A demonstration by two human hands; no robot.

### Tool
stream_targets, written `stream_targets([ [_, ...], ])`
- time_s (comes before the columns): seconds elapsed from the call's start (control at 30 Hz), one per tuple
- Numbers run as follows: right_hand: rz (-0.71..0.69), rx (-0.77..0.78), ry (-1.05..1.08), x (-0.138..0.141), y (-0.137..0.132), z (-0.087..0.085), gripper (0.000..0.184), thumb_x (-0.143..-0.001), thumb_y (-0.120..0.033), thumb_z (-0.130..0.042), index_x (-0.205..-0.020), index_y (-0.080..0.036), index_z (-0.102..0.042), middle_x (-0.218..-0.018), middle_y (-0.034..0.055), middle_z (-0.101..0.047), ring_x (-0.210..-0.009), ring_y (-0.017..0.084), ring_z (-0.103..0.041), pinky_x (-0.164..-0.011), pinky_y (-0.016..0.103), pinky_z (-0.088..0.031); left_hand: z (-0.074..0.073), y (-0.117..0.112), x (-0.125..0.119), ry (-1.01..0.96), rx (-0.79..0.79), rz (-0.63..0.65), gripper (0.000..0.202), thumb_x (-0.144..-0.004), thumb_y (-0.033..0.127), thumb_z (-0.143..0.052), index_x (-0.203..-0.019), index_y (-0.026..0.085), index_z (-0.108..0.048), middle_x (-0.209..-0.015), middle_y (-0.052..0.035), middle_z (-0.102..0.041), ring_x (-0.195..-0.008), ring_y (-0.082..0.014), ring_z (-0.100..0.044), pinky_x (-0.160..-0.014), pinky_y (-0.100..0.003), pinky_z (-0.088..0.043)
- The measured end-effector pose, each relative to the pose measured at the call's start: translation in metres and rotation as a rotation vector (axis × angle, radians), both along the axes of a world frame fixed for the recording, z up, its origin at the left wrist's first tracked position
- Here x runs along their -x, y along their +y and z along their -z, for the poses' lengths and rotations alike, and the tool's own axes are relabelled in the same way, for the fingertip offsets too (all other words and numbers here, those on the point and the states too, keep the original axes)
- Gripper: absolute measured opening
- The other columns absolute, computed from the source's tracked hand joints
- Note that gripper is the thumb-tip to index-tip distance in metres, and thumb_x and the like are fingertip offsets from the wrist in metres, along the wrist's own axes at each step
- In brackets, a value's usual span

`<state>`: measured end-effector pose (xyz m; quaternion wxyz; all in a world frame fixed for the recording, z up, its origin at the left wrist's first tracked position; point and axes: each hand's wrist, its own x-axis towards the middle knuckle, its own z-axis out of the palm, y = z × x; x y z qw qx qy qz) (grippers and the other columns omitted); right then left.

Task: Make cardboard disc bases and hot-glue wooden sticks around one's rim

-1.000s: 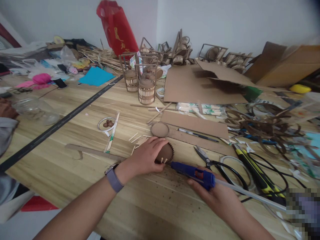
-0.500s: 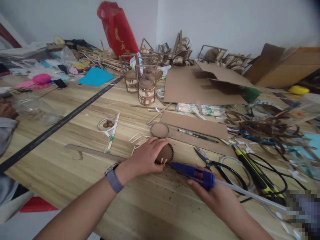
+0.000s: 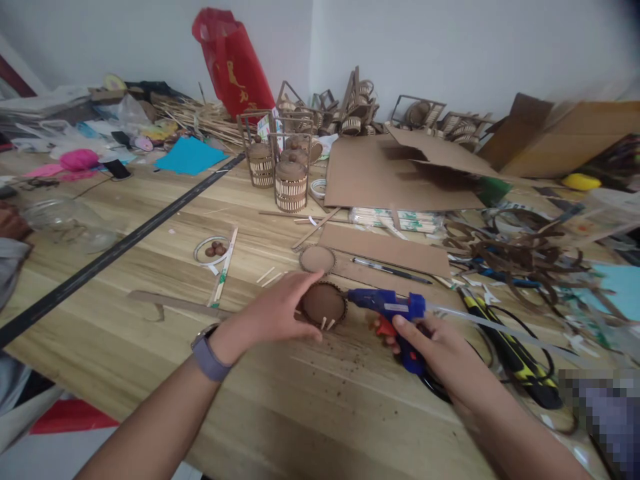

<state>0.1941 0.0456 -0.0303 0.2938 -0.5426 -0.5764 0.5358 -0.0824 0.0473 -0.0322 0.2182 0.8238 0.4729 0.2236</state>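
A round brown cardboard disc (image 3: 324, 303) with a dark ridged rim lies on the wooden table, with two short pale sticks (image 3: 327, 323) standing at its near edge. My left hand (image 3: 273, 310) curves round the disc's left side, thumb and fingers spread; whether they touch the rim I cannot tell. My right hand (image 3: 433, 340) grips a blue hot glue gun (image 3: 387, 303) by its handle, fingers by the red trigger. The gun's nozzle is at the disc's right rim, and a clear glue stick (image 3: 480, 321) trails from its back. A second ridged disc (image 3: 317, 259) lies just behind.
Small pale sticks (image 3: 266, 274) lie left of the discs, beside a tape ring (image 3: 213, 251) holding brown beads. Finished small baskets (image 3: 291, 187) stand behind. Cardboard strips, a pen (image 3: 390, 270), yellow-black pliers (image 3: 505, 347) and dark strips crowd the right. Another person's hand (image 3: 13, 222) shows at far left.
The glue gun has swung up and turned, its nozzle moving from the disc's near edge to its right rim. My left hand has drawn back leftward and spread, uncovering more of the disc.
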Motion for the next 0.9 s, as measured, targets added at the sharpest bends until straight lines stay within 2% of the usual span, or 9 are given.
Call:
stream_targets([
  [0.03,-0.006,0.036,0.050,0.001,0.000,-0.002,0.047,-0.075,-0.062,-0.065,-0.084,-0.016,-0.066,-0.075,0.0080,-0.070,-0.064,0.018,-0.064,-0.056,0.028,-0.052,-0.004,0.001,0.005,-0.015,-0.009,-0.030,0.084,-0.070,0.047,-0.079,-0.140,0.020,-0.041,-0.136,-0.0148,-0.055,-0.125,-0.0307,-0.050,-0.101,-0.044,-0.043],
  [0.1,-0.017,0.058,0.086,0.002,0.001,-0.005,0.043,-0.076,-0.058,-0.067,-0.089,-0.017,-0.066,-0.081,0.0088,-0.072,-0.072,0.020,-0.066,-0.063,0.029,-0.054,-0.009,0.002,0.012,0.002,-0.059,-0.134,0.051,-0.084,0.042,-0.067,-0.128,0.020,-0.053,-0.117,-0.0097,-0.066,-0.111,-0.0262,-0.059,-0.092,-0.039,-0.048],
  [0.17,-0.048,0.005,0.038,0.000,0.004,-0.005,0.041,-0.078,-0.056,-0.066,-0.093,-0.017,-0.067,-0.083,0.0089,-0.073,-0.073,0.021,-0.068,-0.064,0.030,-0.055,-0.011,0.004,0.016,0.098,-0.119,-0.236,0.022,-0.090,0.030,-0.059,-0.109,0.019,-0.064,-0.099,-0.0060,-0.069,-0.098,-0.0239,-0.062,-0.084,-0.037,-0.050],
  [0.23,-0.074,-0.113,-0.092,-0.004,0.007,-0.002,0.042,-0.080,-0.055,-0.063,-0.099,-0.018,-0.069,-0.089,0.0100,-0.075,-0.077,0.023,-0.070,-0.064,0.032,-0.057,-0.009,0.005,0.016,0.240,-0.154,-0.281,0.011,-0.090,0.023,-0.058,-0.094,0.019,-0.067,-0.089,-0.0052,-0.068,-0.092,-0.0238,-0.061,-0.080,-0.036,-0.050],
  [0.37,-0.019,-0.360,-0.396,-0.011,0.010,0.006,0.048,-0.079,-0.054,-0.060,-0.110,-0.018,-0.069,-0.109,0.0125,-0.074,-0.098,0.030,-0.070,-0.081,0.042,-0.058,-0.004,0.003,0.007,0.475,-0.157,-0.259,0.011,-0.089,0.023,-0.061,-0.082,0.017,-0.067,-0.087,-0.0065,-0.065,-0.090,-0.0243,-0.060,-0.078,-0.035,-0.050],
  [0.47,0.008,-0.413,-0.550,-0.010,0.008,0.009,0.052,-0.081,-0.053,-0.056,-0.116,-0.016,-0.067,-0.113,0.0130,-0.073,-0.100,0.031,-0.070,-0.084,0.045,-0.057,-0.006,0.000,0.000,0.565,-0.152,-0.256,0.016,-0.090,0.020,-0.056,-0.078,0.017,-0.066,-0.085,-0.0077,-0.064,-0.088,-0.0244,-0.061,-0.075,-0.035,-0.050],
  [0.57,-0.003,-0.487,-0.592,-0.009,0.004,0.010,0.048,-0.083,-0.050,-0.053,-0.116,-0.018,-0.066,-0.112,0.0117,-0.073,-0.097,0.029,-0.071,-0.080,0.043,-0.058,-0.010,-0.003,-0.005,0.612,-0.153,-0.292,0.018,-0.089,0.012,-0.053,-0.077,0.015,-0.066,-0.083,-0.0102,-0.065,-0.085,-0.0261,-0.062,-0.070,-0.035,-0.051],
  [0.7,-0.033,-0.584,-0.601,-0.007,0.002,0.012,0.044,-0.084,-0.045,-0.052,-0.115,-0.017,-0.065,-0.115,0.0135,-0.071,-0.102,0.029,-0.068,-0.084,0.043,-0.056,-0.011,-0.006,-0.009,0.640,-0.167,-0.349,0.017,-0.085,0.006,-0.051,-0.078,0.013,-0.065,-0.082,-0.0136,-0.066,-0.082,-0.0281,-0.063,-0.068,-0.037,-0.050],
  [0.9,-0.050,-0.648,-0.604,-0.006,0.000,0.010,0.040,-0.087,-0.042,-0.049,-0.111,-0.015,-0.066,-0.111,0.0148,-0.071,-0.101,0.029,-0.067,-0.085,0.044,-0.055,-0.005,-0.002,-0.006,0.639,-0.202,-0.401,0.015,-0.085,0.008,-0.051,-0.079,0.014,-0.063,-0.081,-0.0128,-0.067,-0.081,-0.0277,-0.063,-0.067,-0.036,-0.049],
])
